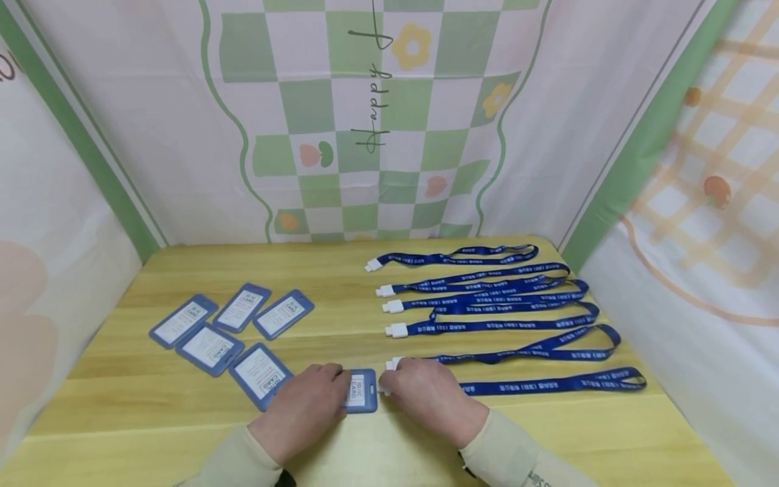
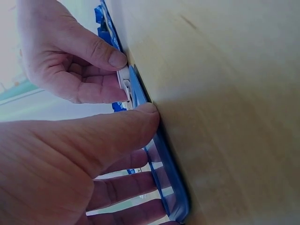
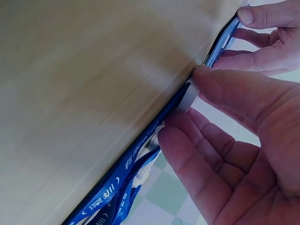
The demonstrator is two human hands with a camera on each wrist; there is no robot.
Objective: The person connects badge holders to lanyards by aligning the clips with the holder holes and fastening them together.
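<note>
My left hand [image 1: 309, 408] holds a blue ID card holder [image 1: 364, 400] on the table, its slotted end pointing right. In the left wrist view the thumb lies along one long edge of the holder [image 2: 174, 194] and the fingers reach the opposite edge. Just right of it, my right hand [image 1: 429, 398] pinches the white clip [image 3: 188, 97] of the nearest blue lanyard [image 1: 548, 385] between thumb and fingers. The clip is right at the holder's slotted end; the fingers partly hide where they meet. The lanyard's strap stretches rightward, flat on the wood.
Several more blue card holders [image 1: 209, 348] lie at the left, one of them [image 1: 260, 374] close beside my left hand. Beyond my right hand, several blue lanyards [image 1: 499, 326] lie in rows with white clips facing left. A patterned curtain [image 1: 359, 122] hangs behind the wooden table [image 1: 341, 270].
</note>
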